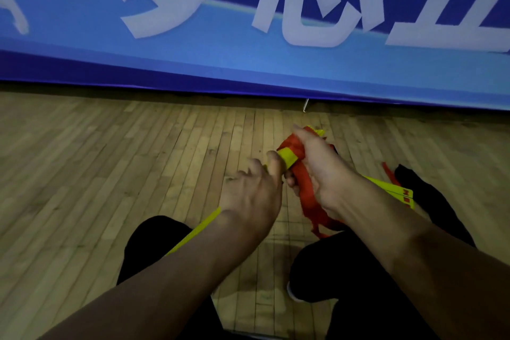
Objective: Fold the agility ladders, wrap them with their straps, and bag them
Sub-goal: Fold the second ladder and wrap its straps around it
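Over a wooden floor beside a blue banner, the right hand is gripping the folded yellow ladder and its red strap; left hand fingers are pinching the bundle, bare floor lying leftward

Indoor sports hall, pale wooden strip floor, big blue banner with white lettering along wall
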Available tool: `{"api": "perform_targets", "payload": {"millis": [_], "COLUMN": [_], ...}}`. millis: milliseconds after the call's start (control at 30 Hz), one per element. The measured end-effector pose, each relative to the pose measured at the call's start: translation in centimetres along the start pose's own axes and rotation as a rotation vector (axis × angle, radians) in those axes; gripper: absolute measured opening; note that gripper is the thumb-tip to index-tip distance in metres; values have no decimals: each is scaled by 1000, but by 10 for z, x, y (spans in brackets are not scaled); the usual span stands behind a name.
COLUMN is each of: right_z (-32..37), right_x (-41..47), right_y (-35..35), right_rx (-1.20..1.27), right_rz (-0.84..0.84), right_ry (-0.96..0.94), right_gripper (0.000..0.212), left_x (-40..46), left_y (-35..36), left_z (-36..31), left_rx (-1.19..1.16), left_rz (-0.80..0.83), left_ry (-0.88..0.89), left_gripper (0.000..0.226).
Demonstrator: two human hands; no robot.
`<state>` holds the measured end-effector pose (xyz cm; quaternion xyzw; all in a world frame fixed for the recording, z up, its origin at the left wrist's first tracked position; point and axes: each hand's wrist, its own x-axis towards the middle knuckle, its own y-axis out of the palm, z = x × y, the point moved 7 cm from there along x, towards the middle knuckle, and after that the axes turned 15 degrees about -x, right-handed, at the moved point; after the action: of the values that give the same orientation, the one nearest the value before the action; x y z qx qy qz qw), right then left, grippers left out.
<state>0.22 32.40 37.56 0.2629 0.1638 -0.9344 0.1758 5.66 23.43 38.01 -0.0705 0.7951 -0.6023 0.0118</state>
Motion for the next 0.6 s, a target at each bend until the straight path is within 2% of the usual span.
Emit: {"api": "perform_targets", "payload": {"millis": [67, 133, 200, 267, 333, 367, 433, 467, 600], "right_z": [-2, -3, -2, 1, 2, 0, -6, -7, -1], "right_x": [2, 4, 2, 0, -3, -4, -3, -1, 2], "right_y": [-7, -9, -10, -10, -10, -10, -13, -13, 0], "right_rx": [-117, -121, -46, 23, -30, -98, -227, -249, -187], "right_rz": [-37, -4, 81, 169, 191, 169, 86, 50, -34], "right_ry": [-43, -123, -223, -311, -345, -333, -280, -252, -201], "right_gripper": [43, 38, 37, 42, 51, 55, 59, 58, 54], "left_x": [-7, -6, 3, 3, -4, -5, 2, 9, 18], "left_y": [-1, -10, -16, -9, -2, -2, -3, -3, -15], "left_z": [-6, 3, 26, 39, 33, 30, 32, 35, 20], "left_rx": [2, -177, -686, -1231, -1462, -1468, -1353, -1204, -316], "left_rz": [8, 67, 229, 465, 676, 709, 635, 558, 132], "left_ry": [91, 133, 13, -208, -276, -258, -253, -248, -88], "left_gripper": [65, 61, 52, 62, 55, 46, 40, 41, 56]}}
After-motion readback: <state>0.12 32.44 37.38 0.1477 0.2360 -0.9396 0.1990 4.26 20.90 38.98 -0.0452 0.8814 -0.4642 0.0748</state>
